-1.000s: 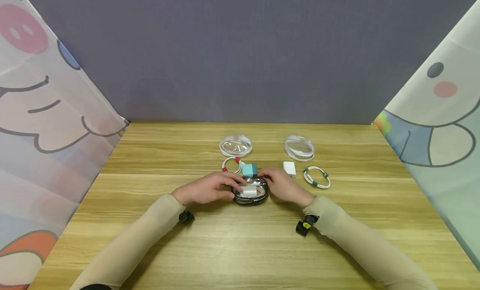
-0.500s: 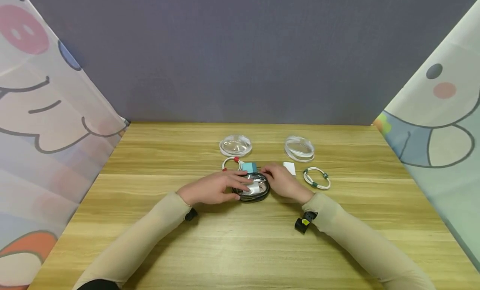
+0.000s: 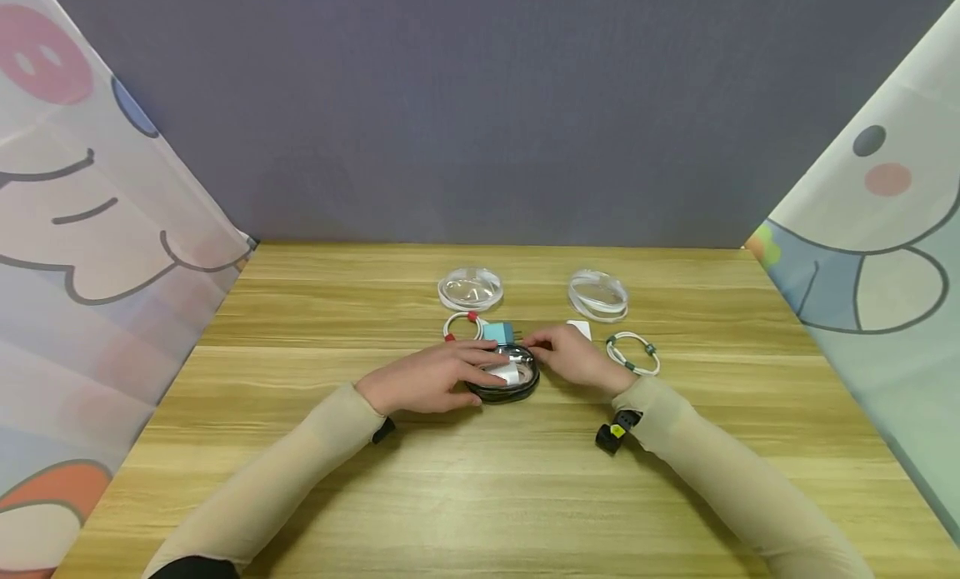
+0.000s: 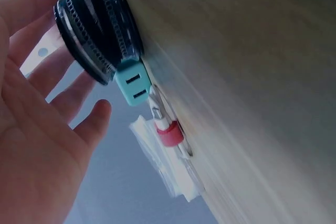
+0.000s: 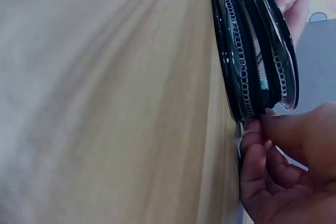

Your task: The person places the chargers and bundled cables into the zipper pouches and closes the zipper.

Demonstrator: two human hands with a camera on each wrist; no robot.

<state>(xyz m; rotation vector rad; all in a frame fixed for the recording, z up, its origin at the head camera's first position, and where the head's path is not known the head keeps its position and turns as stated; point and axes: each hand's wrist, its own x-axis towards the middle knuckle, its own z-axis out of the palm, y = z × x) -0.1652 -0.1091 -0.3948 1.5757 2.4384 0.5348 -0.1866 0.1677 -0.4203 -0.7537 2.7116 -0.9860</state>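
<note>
Black-rimmed, the case [image 3: 521,387] sits on the table [image 3: 480,496] between the left hand [image 3: 431,377] and right hand [image 3: 576,359] in my head view. The left wrist shows me loosely extended fingers against it; the right wrist, fingers pinching its end.

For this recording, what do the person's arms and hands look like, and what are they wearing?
The left hand and right hand are ungloved. Long, plain beige fabric sleeves reach both wrists. A small black device shows at the left wrist; the right wrist's black device bears a yellow marking. Something black borders the left sleeve.
</note>
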